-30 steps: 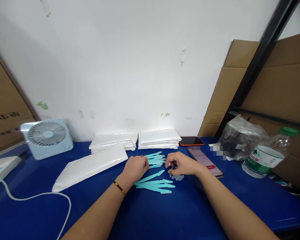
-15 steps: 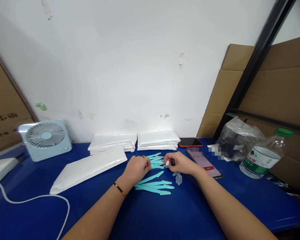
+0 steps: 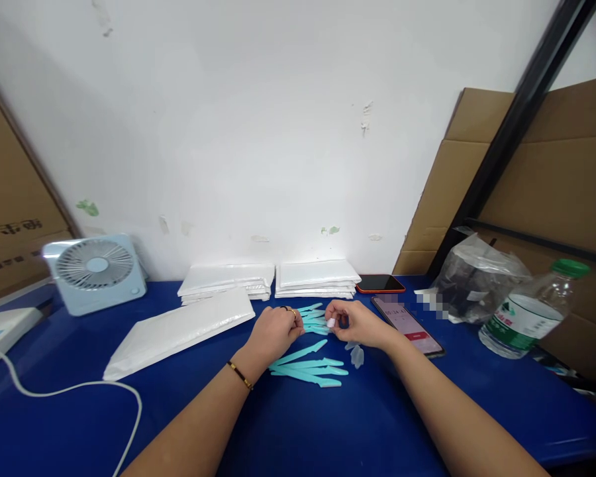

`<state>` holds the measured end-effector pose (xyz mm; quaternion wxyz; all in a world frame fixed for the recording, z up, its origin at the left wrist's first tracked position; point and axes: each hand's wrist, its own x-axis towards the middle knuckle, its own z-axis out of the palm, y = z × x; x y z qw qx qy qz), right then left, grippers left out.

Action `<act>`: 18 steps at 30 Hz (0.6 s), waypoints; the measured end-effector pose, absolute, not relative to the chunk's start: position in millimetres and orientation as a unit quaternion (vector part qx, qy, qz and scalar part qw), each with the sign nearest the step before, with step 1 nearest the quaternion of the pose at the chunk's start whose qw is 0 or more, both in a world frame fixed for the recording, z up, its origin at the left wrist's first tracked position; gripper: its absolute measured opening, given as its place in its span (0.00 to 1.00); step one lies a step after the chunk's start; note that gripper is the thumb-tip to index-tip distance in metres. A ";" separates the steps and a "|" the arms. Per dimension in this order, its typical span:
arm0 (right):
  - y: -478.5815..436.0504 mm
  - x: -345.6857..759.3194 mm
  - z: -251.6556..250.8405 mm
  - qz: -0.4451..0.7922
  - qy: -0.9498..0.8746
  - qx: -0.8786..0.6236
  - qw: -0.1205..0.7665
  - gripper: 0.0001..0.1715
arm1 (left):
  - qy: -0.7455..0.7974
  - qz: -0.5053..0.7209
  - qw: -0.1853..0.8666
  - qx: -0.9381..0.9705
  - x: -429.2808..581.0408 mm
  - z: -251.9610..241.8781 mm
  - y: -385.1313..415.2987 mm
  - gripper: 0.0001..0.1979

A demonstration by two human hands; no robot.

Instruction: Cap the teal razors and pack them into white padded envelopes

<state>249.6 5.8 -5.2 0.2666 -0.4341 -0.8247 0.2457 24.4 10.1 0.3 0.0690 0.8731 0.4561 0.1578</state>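
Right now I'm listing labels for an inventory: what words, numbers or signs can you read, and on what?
"00:24:4", phone; final digit unclear, and the red button's text is too small.
Bottle: label characters too small and blurred to read.
Left box: dark characters too blurred to read.
Slip by the bag: pixelated, unreadable.
Razors and envelopes: no readable text.

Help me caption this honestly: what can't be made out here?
In the head view:
Whether the left hand holds a teal tool: the hand itself hides any contact.
The full shape of the white piece: the right hand covers part.
What the bag contains: cloudy plastic blurs it.
The white box's rest: cut off by the left edge.
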 end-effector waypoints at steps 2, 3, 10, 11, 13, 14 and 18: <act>4.6 243.2 -5.2 0.241 -0.827 -0.428 0.272 0.10 | 0.449 0.160 0.069 0.876 27.5 0.4 8.8 0.06; 4.4 240.6 -5.0 0.236 -0.829 -0.428 0.274 0.09 | 0.447 0.160 0.069 0.878 29.0 0.2 8.2 0.07; 10.2 266.8 5.4 0.161 -0.822 -0.481 0.258 0.07 | 0.463 0.189 0.075 0.863 26.4 -1.2 4.7 0.14; 10.8 275.5 6.7 0.166 -0.821 -0.496 0.228 0.07 | 0.453 0.172 0.092 0.870 24.5 -0.9 3.9 0.15; 11.3 290.7 7.6 0.203 -0.816 -0.520 0.150 0.09 | 0.428 0.131 0.127 0.885 21.4 -0.4 2.3 0.14; 11.4 295.9 7.1 0.224 -0.812 -0.526 0.115 0.10 | 0.420 0.113 0.137 0.890 20.7 -0.3 1.7 0.13; 12.0 298.9 2.5 0.263 -0.803 -0.528 0.083 0.09 | 0.424 0.083 0.095 0.897 22.7 -2.2 1.7 0.04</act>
